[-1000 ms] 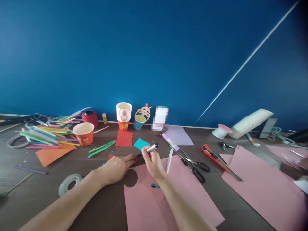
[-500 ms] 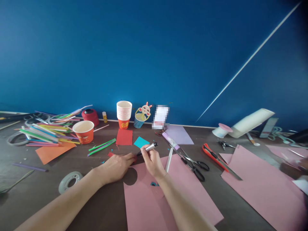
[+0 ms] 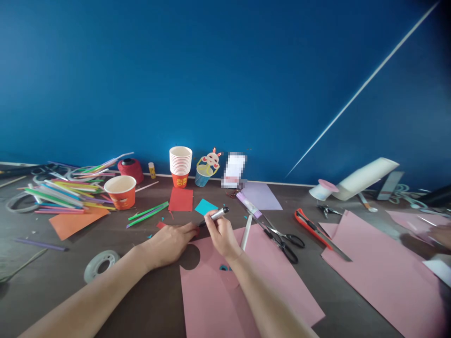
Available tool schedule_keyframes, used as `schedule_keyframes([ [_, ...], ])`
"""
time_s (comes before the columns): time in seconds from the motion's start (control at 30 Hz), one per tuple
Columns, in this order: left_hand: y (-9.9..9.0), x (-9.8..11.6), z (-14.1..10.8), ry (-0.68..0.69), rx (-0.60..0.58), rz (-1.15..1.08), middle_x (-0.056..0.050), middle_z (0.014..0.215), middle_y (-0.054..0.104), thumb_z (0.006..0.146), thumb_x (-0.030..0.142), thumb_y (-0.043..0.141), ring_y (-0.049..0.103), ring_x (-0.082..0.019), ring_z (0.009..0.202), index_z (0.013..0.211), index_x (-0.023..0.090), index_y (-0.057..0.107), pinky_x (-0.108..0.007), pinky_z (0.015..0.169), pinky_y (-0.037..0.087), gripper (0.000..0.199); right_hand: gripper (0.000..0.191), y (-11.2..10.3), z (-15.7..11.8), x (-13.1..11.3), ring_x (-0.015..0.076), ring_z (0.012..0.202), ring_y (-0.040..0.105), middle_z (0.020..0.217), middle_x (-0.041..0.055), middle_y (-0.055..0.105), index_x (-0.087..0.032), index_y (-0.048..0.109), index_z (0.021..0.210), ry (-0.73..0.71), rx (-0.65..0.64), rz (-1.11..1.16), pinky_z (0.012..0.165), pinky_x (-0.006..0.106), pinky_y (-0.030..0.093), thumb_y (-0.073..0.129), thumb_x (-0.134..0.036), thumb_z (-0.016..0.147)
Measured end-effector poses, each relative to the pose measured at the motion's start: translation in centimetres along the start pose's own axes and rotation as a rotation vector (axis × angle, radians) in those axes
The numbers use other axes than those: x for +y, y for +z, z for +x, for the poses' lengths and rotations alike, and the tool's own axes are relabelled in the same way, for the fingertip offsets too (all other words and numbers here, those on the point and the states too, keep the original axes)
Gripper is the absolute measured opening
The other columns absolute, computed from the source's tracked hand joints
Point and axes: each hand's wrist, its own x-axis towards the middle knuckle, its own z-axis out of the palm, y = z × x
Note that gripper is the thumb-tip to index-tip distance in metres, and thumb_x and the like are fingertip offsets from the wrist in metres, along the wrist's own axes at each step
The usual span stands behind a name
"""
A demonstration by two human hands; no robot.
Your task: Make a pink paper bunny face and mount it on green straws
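Note:
My right hand (image 3: 222,238) is closed round a silver-and-black marker pen (image 3: 219,214). The pen's dark tip points left, close to the fingertips of my left hand (image 3: 169,245). With fingers pressed together, my left hand holds down a small red paper piece (image 3: 196,233), mostly hidden under the fingers. Both hands are at the far edge of a large pink sheet (image 3: 211,305) with a round cut-out at its corner. Small blue-and-black pieces (image 3: 223,267) lie on that sheet by my right wrist. Beyond the hands are a red paper square (image 3: 181,200) and a blue paper piece (image 3: 206,206).
Scissors (image 3: 287,244), a red box cutter (image 3: 310,230) and more pink paper (image 3: 380,272) lie to the right. Leftward are a tape roll (image 3: 92,267), a paper cup (image 3: 120,192) and straws. Stacked cups (image 3: 181,162) stand near the wall. Another person's hand (image 3: 440,234) shows at far right.
The whole view has shifted slightly. My hands keep nearly the same pose, with the marker pen tip still beside my left fingertips. The other person's hand at far right has moved a little.

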Motion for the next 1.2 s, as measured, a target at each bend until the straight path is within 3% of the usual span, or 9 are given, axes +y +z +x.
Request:
schedule_keyframes([
  [0.53, 0.15, 0.0, -0.08, 0.007, 0.061, -0.03, -0.006, 0.111, 0.055, 0.083, 0.012, 0.037, 0.059, -0.016, 0.088, 0.115, 0.021, 0.05, -0.024, 0.073, 0.049, 0.036, 0.021, -0.07, 0.0, -0.14, 0.016, 0.066, 0.053, 0.07, 0.0019, 0.054, -0.018, 0.052, 0.081, -0.011, 0.023, 0.014, 0.063, 0.023, 0.04, 0.036, -0.028, 0.089],
  [1.2, 0.1, 0.09, -0.12, 0.013, 0.038, 0.005, -0.006, 0.113, 0.055, 0.084, 0.013, 0.034, 0.061, -0.017, 0.087, 0.115, 0.019, 0.049, -0.027, 0.067, 0.051, 0.036, 0.024, -0.18, 0.01, -0.14, 0.0163, 0.065, 0.053, 0.07, 0.003, 0.056, -0.017, 0.054, 0.082, -0.004, 0.007, -0.019, 0.061, 0.023, 0.041, 0.036, -0.03, 0.089],
])
